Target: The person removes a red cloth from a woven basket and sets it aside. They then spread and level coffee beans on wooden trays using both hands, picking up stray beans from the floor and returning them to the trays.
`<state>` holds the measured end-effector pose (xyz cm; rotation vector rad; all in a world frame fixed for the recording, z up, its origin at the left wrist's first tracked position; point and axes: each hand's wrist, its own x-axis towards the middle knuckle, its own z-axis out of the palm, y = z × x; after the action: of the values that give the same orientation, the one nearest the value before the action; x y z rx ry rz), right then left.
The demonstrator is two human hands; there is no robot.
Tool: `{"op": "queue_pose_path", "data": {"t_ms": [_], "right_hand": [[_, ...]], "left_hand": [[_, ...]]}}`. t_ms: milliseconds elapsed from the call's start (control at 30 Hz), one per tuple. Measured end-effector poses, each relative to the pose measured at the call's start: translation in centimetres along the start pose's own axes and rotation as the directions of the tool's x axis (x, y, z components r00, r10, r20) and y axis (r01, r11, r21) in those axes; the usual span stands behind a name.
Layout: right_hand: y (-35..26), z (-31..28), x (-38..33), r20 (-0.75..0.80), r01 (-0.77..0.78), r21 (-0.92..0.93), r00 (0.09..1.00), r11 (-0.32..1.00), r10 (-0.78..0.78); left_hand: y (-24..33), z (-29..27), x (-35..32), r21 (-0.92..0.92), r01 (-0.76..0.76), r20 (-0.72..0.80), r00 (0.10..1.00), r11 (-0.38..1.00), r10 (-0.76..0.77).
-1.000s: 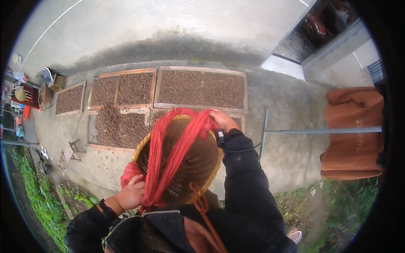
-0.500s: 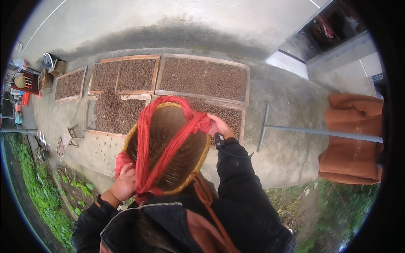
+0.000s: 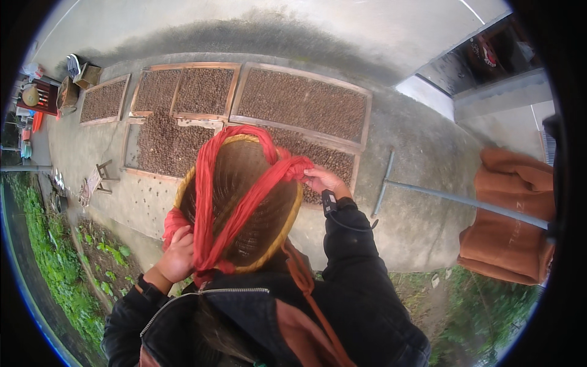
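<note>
A woven bamboo basket [image 3: 239, 165] with a yellow rim is held in front of my body, its mouth turned up toward me. Nothing shows in the part of its inside that is visible. A long red cloth [image 3: 208, 196] loops across the mouth and hangs over the rim. My right hand [image 3: 327, 181] is closed on a bunched part of the cloth beside the right rim. At the lower left, my left hand [image 3: 175, 255] grips the cloth against the basket's side; its fingertips are partly hidden.
Wooden-framed trays [image 3: 365, 116] of brown nut-like pieces lie on the concrete beyond the basket, with loose pieces nearby. A small wooden stool [image 3: 98, 183] stands left. On the right, a brown cloth [image 3: 507, 214] hangs by a metal T-shaped pole [image 3: 428, 194]. Greenery [image 3: 61, 269] borders the lower left.
My right hand, still gripping the red cloth, is slightly farther right. The trays and surroundings have shifted and tilted a little in view. Both grips look the same.
</note>
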<state>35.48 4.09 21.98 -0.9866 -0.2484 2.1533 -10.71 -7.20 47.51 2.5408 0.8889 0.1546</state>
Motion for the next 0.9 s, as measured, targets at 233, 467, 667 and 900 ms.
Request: {"op": "queue_pose_path", "data": {"t_ms": [233,467,667,900], "right_hand": [[2.0,0.6,1.8,-0.171,-0.115,-0.162,0.981,0.98,0.087],[4.5,-1.3,3.5,-0.326,0.006,0.07,0.945,0.998,0.017],[1.7,-2.5,3.5,-0.542,0.03,-0.401,0.798,0.916,-0.263],[0.5,8.0,4.6,0.253,0.258,-0.961,0.689,-0.096,-0.679]], "left_hand": [[-0.8,0.5,0.0,-0.031,0.044,-0.017,0.999,0.999,-0.044],[-0.6,0.6,-0.2,-0.054,0.126,-0.038,0.991,0.991,-0.128],[-0.6,0.7,-0.4,-0.056,0.114,-0.057,0.991,0.992,-0.117],[-0.1,0.9,-0.3,-0.098,0.042,-0.054,0.997,0.994,-0.047]]}}
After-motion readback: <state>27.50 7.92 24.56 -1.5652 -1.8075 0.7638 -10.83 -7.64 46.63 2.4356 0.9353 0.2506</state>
